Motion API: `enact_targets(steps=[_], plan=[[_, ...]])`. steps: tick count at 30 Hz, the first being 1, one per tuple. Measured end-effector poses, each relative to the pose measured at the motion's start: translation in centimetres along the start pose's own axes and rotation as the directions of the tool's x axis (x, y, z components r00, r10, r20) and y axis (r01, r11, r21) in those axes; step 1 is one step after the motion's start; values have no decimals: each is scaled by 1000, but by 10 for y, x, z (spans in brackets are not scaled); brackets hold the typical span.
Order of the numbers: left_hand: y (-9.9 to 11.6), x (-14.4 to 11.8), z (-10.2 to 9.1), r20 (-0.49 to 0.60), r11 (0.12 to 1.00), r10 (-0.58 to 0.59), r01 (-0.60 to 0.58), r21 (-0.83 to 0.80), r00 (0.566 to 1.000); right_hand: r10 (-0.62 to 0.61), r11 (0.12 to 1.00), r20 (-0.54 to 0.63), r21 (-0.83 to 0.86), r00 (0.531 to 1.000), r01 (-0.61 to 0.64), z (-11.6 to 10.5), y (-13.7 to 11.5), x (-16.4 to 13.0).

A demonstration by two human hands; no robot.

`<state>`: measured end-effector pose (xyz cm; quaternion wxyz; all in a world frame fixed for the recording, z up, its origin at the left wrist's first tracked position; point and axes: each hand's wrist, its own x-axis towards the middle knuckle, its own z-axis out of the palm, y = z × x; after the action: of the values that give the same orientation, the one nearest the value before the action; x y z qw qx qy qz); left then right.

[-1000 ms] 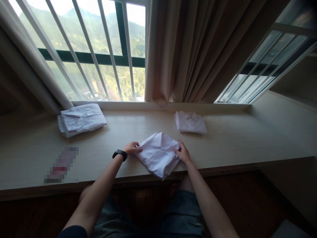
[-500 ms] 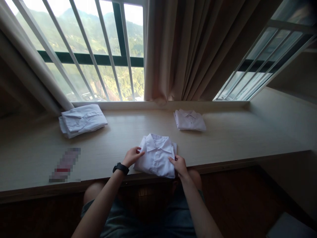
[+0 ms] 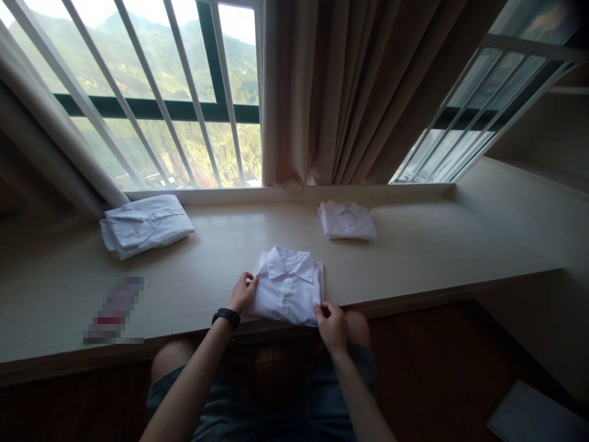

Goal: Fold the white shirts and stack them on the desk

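A folded white shirt (image 3: 286, 293) lies collar up at the front edge of the light wooden desk, its collar pointing away from me and its button strip down the middle. My left hand (image 3: 243, 293), with a black watch on the wrist, grips the shirt's left edge between thumb and curled fingers. At the lower right edge, my right hand (image 3: 330, 320) pinches the fabric between thumb and fingers. The shirt's underside and the fingertips beneath the cloth are hidden.
Another folded white shirt (image 3: 348, 221) rests farther back on the right. White folded garments (image 3: 147, 224) are stacked at the back left. A blurred-out flat item (image 3: 113, 312) lies at front left. Behind the desk (image 3: 414, 258) hang curtains (image 3: 294, 92) beside barred windows.
My right hand has slid down the shirt's right edge to its lower corner. My left hand has closed in on the left edge. The shirt looks flatter, and the view has shifted slightly.
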<state>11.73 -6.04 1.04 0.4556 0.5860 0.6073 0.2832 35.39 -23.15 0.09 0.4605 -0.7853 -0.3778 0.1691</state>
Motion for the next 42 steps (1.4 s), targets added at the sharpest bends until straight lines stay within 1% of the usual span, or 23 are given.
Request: enact_targets(steps=[2, 4, 6, 7, 8, 10, 12, 14, 16, 17, 19, 21, 23, 24, 26, 28, 29, 30, 31, 34, 36, 39, 42], plan=[[6, -4, 0, 21, 999, 25, -24, -43, 999, 35, 995, 15, 88, 999, -36, 3, 0, 0], [10, -7, 0, 36, 991, 51, -46, -122, 998, 76, 982, 16, 173, 997, -78, 6, 0, 2], [13, -9, 1, 46, 977, 58, -47, -208, 997, 122, 961, 11, 247, 992, -121, 10, 1, 5], [13, -9, 2, 52, 970, 50, -36, -240, 997, 159, 942, 28, 294, 987, -160, 11, 3, 7], [13, -9, 2, 61, 966, 34, -17, -258, 998, 204, 913, 65, 349, 977, -213, 13, 4, 8], [11, -10, 2, 89, 965, -9, 31, -259, 996, 269, 830, 198, 448, 942, -331, 13, 6, 11], [9, -10, -1, 145, 963, -43, 80, -259, 989, 275, 774, 332, 481, 902, -412, 10, 5, 13], [9, -11, -5, 218, 959, -54, 112, -260, 974, 240, 775, 385, 477, 891, -414, 5, 3, 15], [10, -12, -7, 273, 956, -48, 123, -267, 961, 194, 792, 372, 487, 908, -369, 2, 2, 17], [11, -12, -7, 280, 954, -45, 124, -271, 959, 171, 795, 356, 501, 919, -342, 2, 2, 17], [11, -12, -4, 251, 954, -54, 124, -273, 967, 162, 789, 315, 528, 935, -314, 6, 6, 18], [9, -11, 1, 186, 957, -80, 127, -260, 979, 222, 788, 253, 523, 942, -326, 12, 10, 18], [6, -11, 5, 122, 961, -113, 140, -239, 986, 300, 786, 201, 502, 933, -361, 18, 12, 18], [5, -11, 6, 107, 961, -126, 148, -232, 986, 325, 782, 196, 495, 925, -379, 19, 12, 19], [5, -10, 5, 119, 959, -138, 163, -233, 983, 317, 765, 244, 506, 916, -399, 18, 7, 22], [7, -8, 1, 178, 954, -133, 174, -242, 975, 257, 746, 345, 523, 903, -412, 14, 1, 27], [9, -7, -1, 207, 953, -129, 179, -243, 970, 231, 748, 383, 518, 894, -415, 12, -1, 31], [10, -6, -2, 226, 954, -127, 182, -240, 966, 218, 763, 396, 500, 892, -409, 11, -1, 34], [11, -5, -4, 229, 955, -129, 183, -233, 965, 219, 791, 383, 468, 897, -393, 10, 0, 38], [10, -4, -5, 171, 962, -150, 184, -202, 974, 228, 904, 241, 308, 943, -297, 13, 10, 45], [9, -4, -5, 131, 964, -166, 189, -188, 977, 203, 952, 171, 197, 964, -235, 16, 16, 47], [12, 2, -5, 125, 962, -186, 207, -176, 975, 168, 984, 139, 33, 976, -175, 16, 16, 54], [24, 18, -2, 128, 966, -163, 185, -182, 978, 182, 976, 115, -145, 977, -165, 17, 6, 70]])
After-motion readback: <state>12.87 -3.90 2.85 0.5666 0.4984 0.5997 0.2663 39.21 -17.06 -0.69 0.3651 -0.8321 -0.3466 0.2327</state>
